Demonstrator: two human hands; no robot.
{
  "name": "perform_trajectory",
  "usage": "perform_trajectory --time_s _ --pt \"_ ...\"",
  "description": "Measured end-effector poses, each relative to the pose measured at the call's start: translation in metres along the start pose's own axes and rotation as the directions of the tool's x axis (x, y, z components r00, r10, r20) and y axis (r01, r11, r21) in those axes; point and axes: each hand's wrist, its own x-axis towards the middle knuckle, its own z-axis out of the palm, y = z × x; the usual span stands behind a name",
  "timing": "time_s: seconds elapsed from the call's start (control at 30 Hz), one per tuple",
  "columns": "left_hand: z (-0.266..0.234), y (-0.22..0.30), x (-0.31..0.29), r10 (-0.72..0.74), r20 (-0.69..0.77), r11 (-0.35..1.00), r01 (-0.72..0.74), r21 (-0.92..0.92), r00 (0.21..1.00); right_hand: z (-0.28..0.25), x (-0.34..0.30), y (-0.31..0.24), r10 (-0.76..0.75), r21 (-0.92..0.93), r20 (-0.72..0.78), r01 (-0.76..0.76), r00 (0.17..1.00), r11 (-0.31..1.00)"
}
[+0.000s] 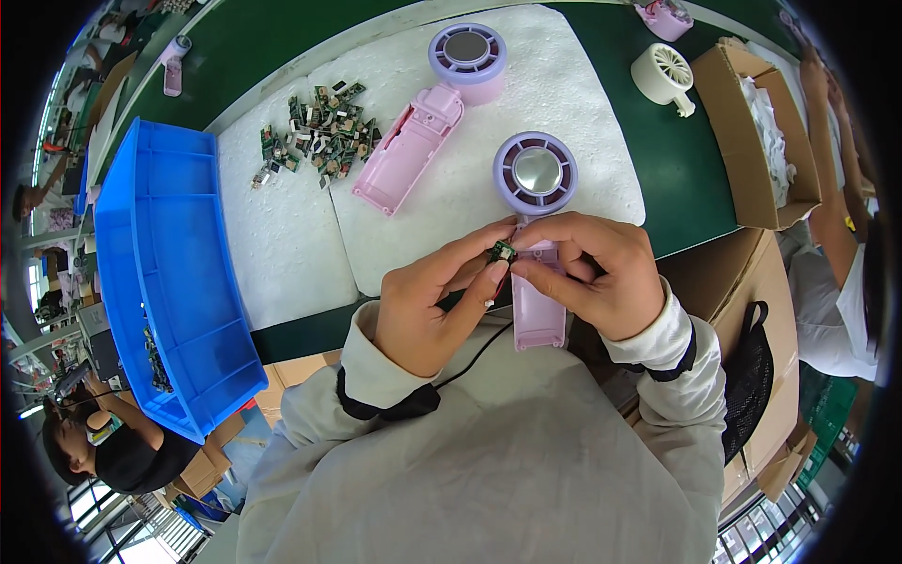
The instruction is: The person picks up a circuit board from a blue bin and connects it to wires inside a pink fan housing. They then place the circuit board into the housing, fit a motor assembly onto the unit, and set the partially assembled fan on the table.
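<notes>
Between thumb and fingertips, my left hand [427, 305] pinches a small green circuit board [504, 252]. My right hand [601, 273] is closed in a pinch right beside the board; what lies between its fingertips is too small to make out. Under my right fingers lies a handheld fan with a pink open handle shell [539, 315] and a purple round head [536, 173] with a silver centre. A red wire shows just below the board, partly hidden by my fingers. Farther off lies a second fan with a purple head [467, 52] and an open pink handle [411, 150].
Loose circuit boards [324, 132] lie heaped on the white foam sheet [282, 235]. A blue bin [178, 273] holding some boards stands at left. To the right are a cream fan part [663, 77] and a cardboard box [752, 141] with white wrapping. Other people work at both sides.
</notes>
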Motion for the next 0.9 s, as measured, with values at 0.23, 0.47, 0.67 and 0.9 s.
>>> perform_trajectory --time_s 0.23,0.47,0.67,0.9 --pt "-0.004 -0.01 0.001 0.07 0.014 0.996 -0.069 -0.064 0.997 0.002 -0.001 0.001 -0.018 -0.003 -0.023 0.018 1.0 1.0" --pt "-0.015 -0.011 0.0 -0.021 0.136 0.981 0.047 -0.19 0.99 0.001 -0.002 0.002 -0.018 0.011 -0.002 0.018 1.0 1.0" --pt "-0.024 -0.002 -0.007 -0.09 0.186 0.958 0.136 -0.251 0.978 -0.001 -0.001 -0.002 -0.063 0.048 0.063 0.06 0.996 0.997" --pt "-0.023 0.005 -0.006 -0.199 0.23 0.869 0.28 -0.409 0.953 0.0 -0.001 0.004 -0.122 0.071 0.091 0.116 0.988 0.991"
